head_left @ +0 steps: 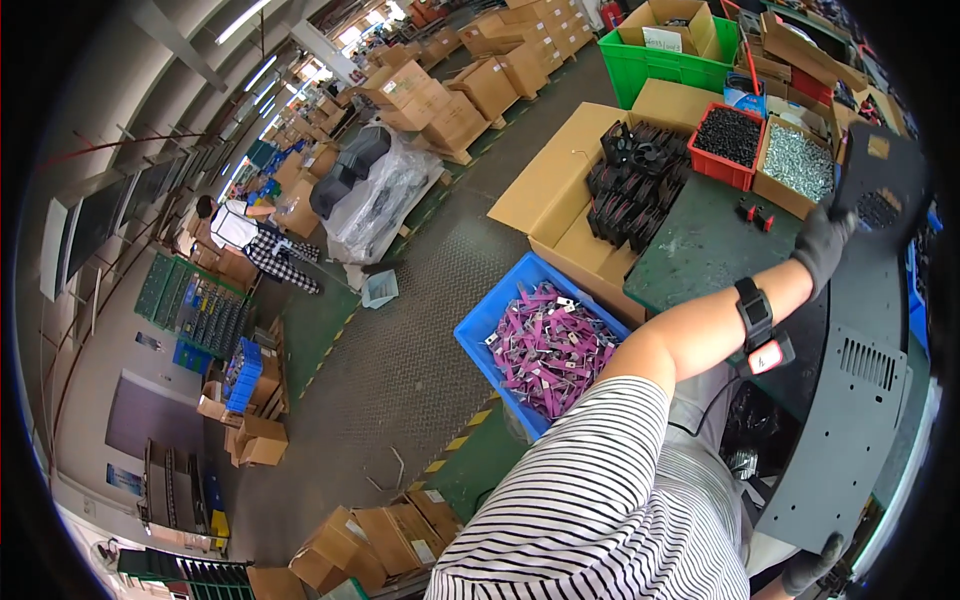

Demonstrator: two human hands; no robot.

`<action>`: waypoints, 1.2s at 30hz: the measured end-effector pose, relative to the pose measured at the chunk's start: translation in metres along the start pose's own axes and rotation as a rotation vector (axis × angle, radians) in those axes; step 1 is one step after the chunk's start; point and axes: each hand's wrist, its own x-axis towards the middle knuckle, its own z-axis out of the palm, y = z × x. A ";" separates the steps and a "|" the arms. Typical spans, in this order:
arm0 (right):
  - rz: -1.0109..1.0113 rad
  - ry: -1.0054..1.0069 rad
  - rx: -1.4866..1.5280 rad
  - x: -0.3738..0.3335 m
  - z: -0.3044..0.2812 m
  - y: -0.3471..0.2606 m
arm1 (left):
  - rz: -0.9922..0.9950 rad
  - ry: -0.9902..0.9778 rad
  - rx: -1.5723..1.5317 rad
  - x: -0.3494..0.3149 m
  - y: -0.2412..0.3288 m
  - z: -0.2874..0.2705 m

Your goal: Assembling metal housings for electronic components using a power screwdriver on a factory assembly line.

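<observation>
My left hand (825, 245), in a grey glove with a black wrist strap above it, grips the edge of a dark sheet-metal panel (850, 400). The panel has a round mesh grille near its top, a block of vent slots and several small holes. My right hand (813, 570), also gloved, is at the panel's lower end with its fingers around the edge; part of it is cut off by the dark rim. Two small red-and-black parts (755, 216) lie on the green bench top (690, 255) near my left hand.
Beside the bench stand a blue bin (475, 340) of purple parts and an open carton (555, 185) of black fans. A red bin (705, 170) of black screws and a box of silver screws (797, 160) are behind. A person (250, 235) stands far left among cartons.
</observation>
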 end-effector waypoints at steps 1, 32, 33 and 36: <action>0.013 0.039 0.060 -0.001 -0.010 0.003 | 0.050 -0.011 -0.021 0.009 0.010 0.000; -0.013 0.475 -0.048 0.081 -0.035 0.024 | 0.653 -1.067 1.211 -0.137 0.051 -0.073; -0.010 0.510 -0.117 0.080 -0.027 0.015 | 0.592 -1.061 1.240 -0.137 0.053 -0.073; -0.137 0.373 -0.653 0.082 -0.002 -0.014 | 0.518 -1.061 1.222 -0.141 0.057 -0.064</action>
